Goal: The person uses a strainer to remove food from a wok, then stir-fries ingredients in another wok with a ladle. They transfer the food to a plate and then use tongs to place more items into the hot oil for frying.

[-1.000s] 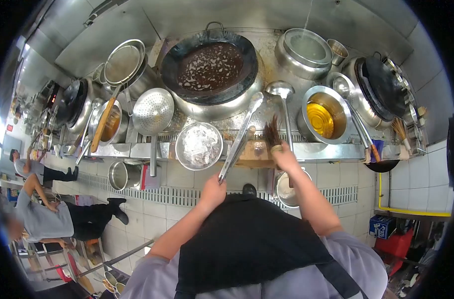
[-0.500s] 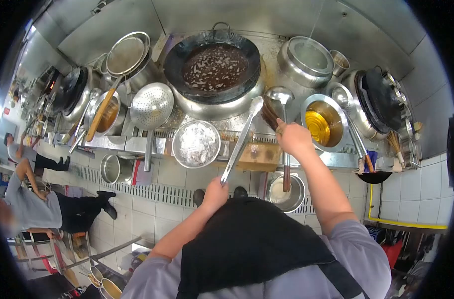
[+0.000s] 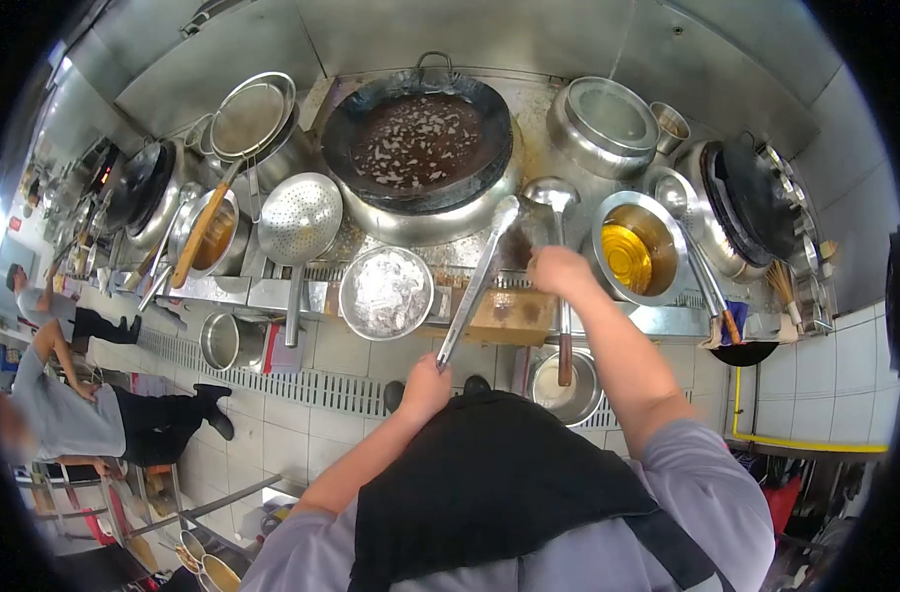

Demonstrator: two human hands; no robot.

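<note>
Long metal tongs (image 3: pixel 478 281) are gripped near their lower end by my left hand (image 3: pixel 427 387), with the jaws pointing up toward the stove. My right hand (image 3: pixel 562 273) is closed around a dark, blurred bristle brush (image 3: pixel 515 250), which lies right beside the upper part of the tongs. Beneath that hand runs a ladle (image 3: pixel 555 195) with a wooden handle. To the left of the tongs stands a bowl (image 3: pixel 387 293) of white, powdery-looking pieces. Behind both hands, a black wok (image 3: pixel 341 148) holds dark liquid with pale bits floating in it.
A pot of yellow oil (image 3: pixel 628 255) stands right of my right hand. A perforated skimmer (image 3: pixel 300 219) and a wooden-handled strainer (image 3: pixel 248 120) rest on the left. Below the counter edge sits a metal pot (image 3: pixel 580 407). Two other people (image 3: pixel 70 409) are at the far left.
My right hand has moved a little left and down, bringing the brush lower along the tongs. My left hand keeps its hold on the tongs nearly in place.
</note>
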